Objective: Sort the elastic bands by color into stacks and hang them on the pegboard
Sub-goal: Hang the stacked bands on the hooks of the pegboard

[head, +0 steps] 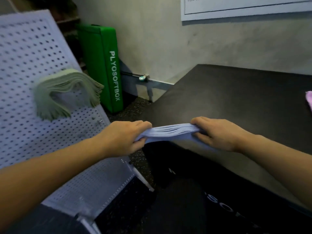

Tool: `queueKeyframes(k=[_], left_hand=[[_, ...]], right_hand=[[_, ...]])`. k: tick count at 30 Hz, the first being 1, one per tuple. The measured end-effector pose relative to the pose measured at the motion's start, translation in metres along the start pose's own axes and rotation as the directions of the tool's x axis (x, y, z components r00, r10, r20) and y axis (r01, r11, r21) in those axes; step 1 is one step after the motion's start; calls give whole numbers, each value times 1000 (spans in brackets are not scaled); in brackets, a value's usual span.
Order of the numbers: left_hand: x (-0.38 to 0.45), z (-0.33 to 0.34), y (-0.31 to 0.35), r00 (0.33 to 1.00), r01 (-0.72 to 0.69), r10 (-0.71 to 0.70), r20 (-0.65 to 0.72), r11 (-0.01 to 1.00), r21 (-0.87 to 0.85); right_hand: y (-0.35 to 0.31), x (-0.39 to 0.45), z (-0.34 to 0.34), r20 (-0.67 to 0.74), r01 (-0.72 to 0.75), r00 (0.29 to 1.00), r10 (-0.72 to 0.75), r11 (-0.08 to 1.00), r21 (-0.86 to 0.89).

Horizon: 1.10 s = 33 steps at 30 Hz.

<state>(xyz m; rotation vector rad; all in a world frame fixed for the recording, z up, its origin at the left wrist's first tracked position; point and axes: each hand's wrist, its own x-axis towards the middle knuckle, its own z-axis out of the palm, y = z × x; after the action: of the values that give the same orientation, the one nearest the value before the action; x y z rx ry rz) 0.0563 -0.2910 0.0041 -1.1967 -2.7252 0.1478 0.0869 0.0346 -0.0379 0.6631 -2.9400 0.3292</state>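
A stack of light blue elastic bands (170,133) stretches between my two hands in mid-air, over the near left corner of the black box. My left hand (125,137) grips its left end and my right hand (217,134) grips its right end. On the left leans a white pegboard (25,48), where a stack of pale green bands (65,93) hangs draped over a hidden peg. A pink band (309,100) shows at the right edge, lying on the black surface.
A large black box (228,98) fills the right side. A green soft box (104,65) marked PLYOSOFTBOX leans upright against the grey wall behind the pegboard. The dark floor (133,105) shows between pegboard and box. A white poster (244,7) hangs on the wall.
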Motion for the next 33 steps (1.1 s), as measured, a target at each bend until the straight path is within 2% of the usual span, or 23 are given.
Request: queueKeyframes(k=[6,13,17,21,25,33], left_hand=[[-121,-11,-46,987,147,-141,-75,986,85],[-242,-8,-83,947,307,-295,-127,948,86],[-296,-3,-98,892,438,-421,-164,895,83],[-339,15,-112,786,611,-592,-176,788,75],[-357,34,-124,708,697,-675,-207,715,54],[-357,74,-145,674,712,-673,-304,702,25]], right_hand=[[-101,71,21,-21,192,981,-191,979,63],[-218,129,64,-110,317,946,-306,943,103],[-277,158,86,-164,363,925,-344,925,110],[-327,183,103,-179,402,907,-382,911,94],[-361,205,119,-152,419,904,-399,898,134],[-366,228,151,-142,372,926,-349,908,194]])
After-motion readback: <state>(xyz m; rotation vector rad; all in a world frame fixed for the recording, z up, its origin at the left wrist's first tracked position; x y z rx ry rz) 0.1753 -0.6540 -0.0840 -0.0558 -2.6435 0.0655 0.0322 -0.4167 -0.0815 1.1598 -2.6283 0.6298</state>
